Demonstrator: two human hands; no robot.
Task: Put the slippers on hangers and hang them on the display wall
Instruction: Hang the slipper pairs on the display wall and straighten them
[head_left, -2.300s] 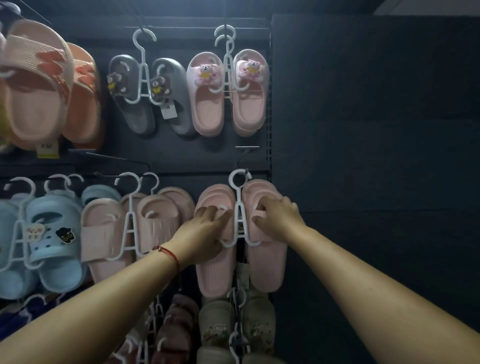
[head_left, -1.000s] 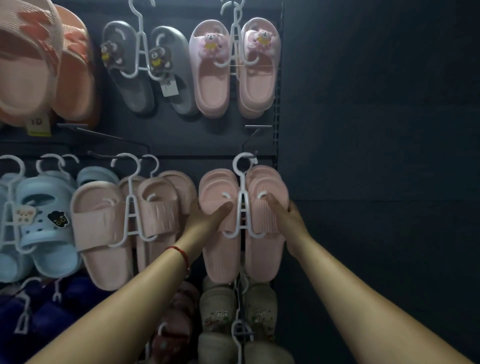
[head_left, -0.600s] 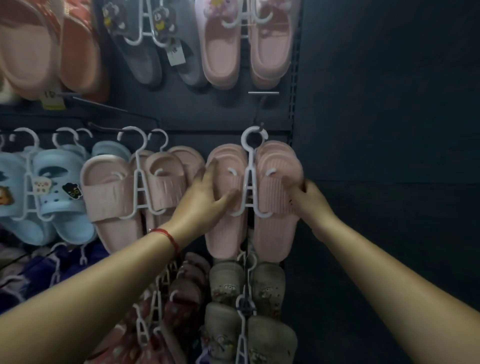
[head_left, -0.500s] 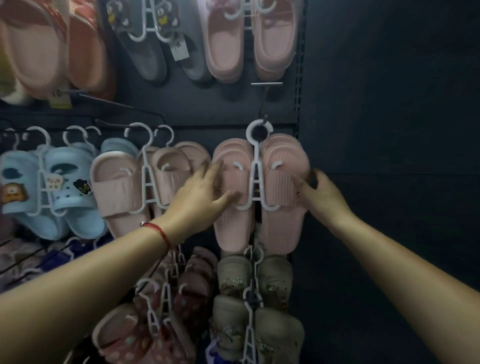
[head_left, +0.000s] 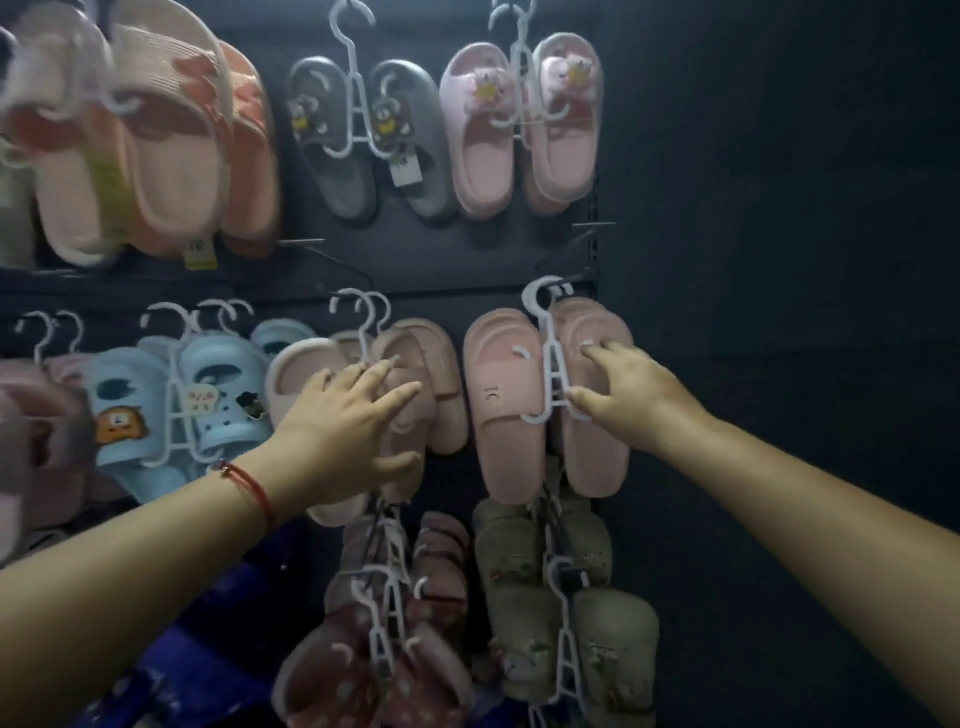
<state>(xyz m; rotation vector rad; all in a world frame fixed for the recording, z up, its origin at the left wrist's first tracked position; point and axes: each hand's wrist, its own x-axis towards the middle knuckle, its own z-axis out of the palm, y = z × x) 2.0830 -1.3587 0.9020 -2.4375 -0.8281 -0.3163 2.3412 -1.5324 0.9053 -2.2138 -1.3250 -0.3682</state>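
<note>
Your two forearms come into the frame bare, with no sleeves showing on either one. Your left hand (head_left: 343, 415) and your right hand (head_left: 631, 395) are both uncovered, without gloves, and no rings show on the fingers (head_left: 395, 400). The only thing you wear is a thin red string bracelet (head_left: 254, 486) around your left wrist, with a small pale bead or knot at its outer end.

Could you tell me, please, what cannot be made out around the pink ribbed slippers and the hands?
Head view only:
- Pale pink slide slippers: white hanger's lower part hidden by left hand.
- Peach woven slippers at left edge: motion-blurred.
- Yellow price tag: print too small.
- Right hand hides part of right pink ribbed slipper.
</note>
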